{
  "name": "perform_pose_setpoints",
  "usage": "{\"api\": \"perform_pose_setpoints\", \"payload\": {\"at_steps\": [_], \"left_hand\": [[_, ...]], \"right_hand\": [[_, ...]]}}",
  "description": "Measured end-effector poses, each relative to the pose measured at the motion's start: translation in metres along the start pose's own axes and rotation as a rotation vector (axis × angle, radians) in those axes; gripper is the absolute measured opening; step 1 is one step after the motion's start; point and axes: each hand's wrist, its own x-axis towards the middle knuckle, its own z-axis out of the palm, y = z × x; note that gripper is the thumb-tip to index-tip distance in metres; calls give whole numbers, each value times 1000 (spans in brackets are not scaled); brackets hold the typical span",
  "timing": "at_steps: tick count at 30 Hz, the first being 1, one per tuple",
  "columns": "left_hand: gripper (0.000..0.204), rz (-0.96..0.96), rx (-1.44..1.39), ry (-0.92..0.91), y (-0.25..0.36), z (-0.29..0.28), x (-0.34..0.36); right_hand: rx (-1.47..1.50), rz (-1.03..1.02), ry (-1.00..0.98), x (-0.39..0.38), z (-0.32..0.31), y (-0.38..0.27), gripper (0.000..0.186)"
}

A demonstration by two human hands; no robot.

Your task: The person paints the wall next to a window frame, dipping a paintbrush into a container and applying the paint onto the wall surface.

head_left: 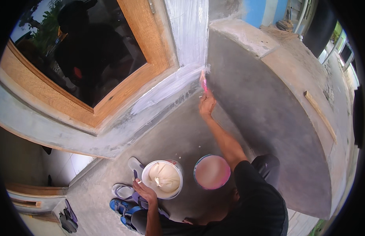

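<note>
My right hand (207, 103) is closed around a paintbrush (204, 83) with a pink handle, my arm stretched out ahead. The brush tip is at the corner where the white-painted wall strip (188, 35) meets the grey wall (261, 98). Wet-looking white streaks run left from there along the ledge (162, 92) below the window. My left hand (145, 192) is beside the white bucket (178, 188), fingers stretched out; a small white thing on them is too small to name. A knotted, cream-coloured bag (164, 175) fills that bucket. To its right stands a round pink-rimmed container (212, 172).
Wooden-framed window (107, 98) with dark glass at upper left. Several sandals (123, 190) lie by the left bucket, and a dark pair (68, 220) farther left. A curved low wall bounds the right side; a wooden stick (320, 116) lies beyond it.
</note>
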Motion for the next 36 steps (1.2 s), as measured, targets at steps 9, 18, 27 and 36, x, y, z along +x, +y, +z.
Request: {"api": "perform_pose_setpoints", "payload": {"at_steps": [9,18,27,36], "left_hand": [[45,-106,-101,-36,1,-2,0],[46,35,-4,25,4,0,3],[51,-304,-343,-142,31,-12,17],[45,-232,-241,-110,7,-8,2]], "right_hand": [[307,-364,-629,-149,0,-64,32],[70,-330,-397,-2,-20,8,23],[-97,-89,-14,-14,3,28,21],[357,-469,-723,-153,3,-42,28]]}}
